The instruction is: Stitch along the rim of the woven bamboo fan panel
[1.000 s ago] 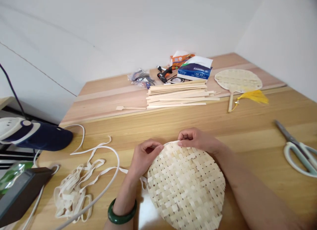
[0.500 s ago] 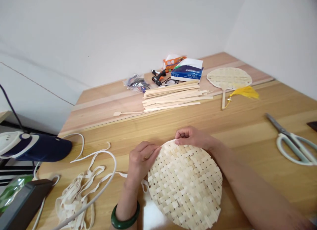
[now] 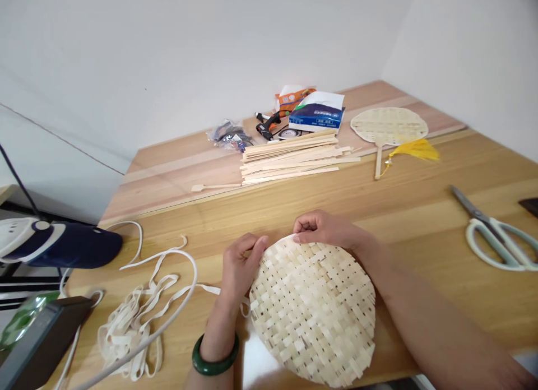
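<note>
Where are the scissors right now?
In the head view, the scissors lie on the wooden table at the far right, nearer than the fan with the yellow tassel and apart from the right hand.

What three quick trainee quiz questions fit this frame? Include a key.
1. True or false: the scissors lie left of the woven bamboo disc.
2. The right hand pinches: A) the disc's far rim, B) a yellow tassel, C) a loose bamboo strip?
3. Fill in: the green bangle is on the ___ wrist.
Key: 1 false; 2 A; 3 left.
</note>
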Demonstrator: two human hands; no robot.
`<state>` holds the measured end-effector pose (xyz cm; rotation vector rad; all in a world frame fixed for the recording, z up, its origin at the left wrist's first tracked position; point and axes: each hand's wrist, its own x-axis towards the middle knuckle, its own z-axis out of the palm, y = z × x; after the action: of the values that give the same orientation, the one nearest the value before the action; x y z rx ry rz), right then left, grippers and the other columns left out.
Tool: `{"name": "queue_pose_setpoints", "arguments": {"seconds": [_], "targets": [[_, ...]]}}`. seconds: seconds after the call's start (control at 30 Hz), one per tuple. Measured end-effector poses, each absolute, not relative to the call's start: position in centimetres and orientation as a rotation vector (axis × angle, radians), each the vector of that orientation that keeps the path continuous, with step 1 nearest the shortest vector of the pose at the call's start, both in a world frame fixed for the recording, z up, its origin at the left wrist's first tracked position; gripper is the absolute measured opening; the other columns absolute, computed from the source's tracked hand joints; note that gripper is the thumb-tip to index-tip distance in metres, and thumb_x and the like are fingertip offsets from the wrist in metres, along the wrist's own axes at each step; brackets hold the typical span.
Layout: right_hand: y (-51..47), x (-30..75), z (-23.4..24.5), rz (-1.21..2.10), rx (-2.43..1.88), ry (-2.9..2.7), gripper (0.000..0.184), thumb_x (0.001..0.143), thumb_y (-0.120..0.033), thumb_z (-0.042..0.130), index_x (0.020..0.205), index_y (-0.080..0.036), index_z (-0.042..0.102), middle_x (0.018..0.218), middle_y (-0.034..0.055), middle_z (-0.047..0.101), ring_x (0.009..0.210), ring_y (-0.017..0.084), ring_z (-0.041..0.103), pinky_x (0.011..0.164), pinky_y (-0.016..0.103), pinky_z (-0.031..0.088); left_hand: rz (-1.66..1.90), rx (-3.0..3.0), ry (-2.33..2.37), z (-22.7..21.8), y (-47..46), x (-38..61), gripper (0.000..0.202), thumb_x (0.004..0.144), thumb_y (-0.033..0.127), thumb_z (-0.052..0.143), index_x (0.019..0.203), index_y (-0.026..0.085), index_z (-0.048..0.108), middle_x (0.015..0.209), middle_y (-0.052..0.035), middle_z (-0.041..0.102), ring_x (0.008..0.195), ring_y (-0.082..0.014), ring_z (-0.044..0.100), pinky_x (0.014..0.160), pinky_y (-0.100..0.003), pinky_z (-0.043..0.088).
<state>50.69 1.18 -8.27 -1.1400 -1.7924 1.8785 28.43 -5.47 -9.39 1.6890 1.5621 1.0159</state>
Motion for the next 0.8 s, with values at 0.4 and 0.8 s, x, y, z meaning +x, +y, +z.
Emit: {"name": "queue_pose_setpoints", "arguments": {"seconds": [0.4, 0.8], "targets": [[1.1, 50.6, -8.4, 1.851, -1.104, -1.857, 0.031, 0.072, -0.044, 0.069, 0.076, -0.015, 0.062, 0.070, -0.0024, 0.056, 0.064, 0.010, 0.047, 0.059, 0.023, 0.035, 0.905, 1.468, 1.469, -8.8, -5.3, 28.4, 0.016, 0.081, 0.033, 0.066, 0.084, 0.018, 0.073, 0.087, -0.0036, 0.071, 0.080, -0.0159, 0.063, 0.071, -0.024, 0.049], [1.0, 50.7, -8.4, 1.878, -1.073, -1.897, 0.026, 0.071, -0.040, 0.070, 0.077, -0.016, 0.063, 0.072, -0.0020, 0.058, 0.065, 0.010, 0.048, 0.059, 0.023, 0.035, 0.787, 1.229, 1.333, -8.1, -5.6, 28.5, 0.020, 0.080, 0.024, 0.063, 0.091, 0.018, 0.078, 0.090, -0.0041, 0.077, 0.079, -0.0175, 0.068, 0.068, -0.022, 0.051]]}}
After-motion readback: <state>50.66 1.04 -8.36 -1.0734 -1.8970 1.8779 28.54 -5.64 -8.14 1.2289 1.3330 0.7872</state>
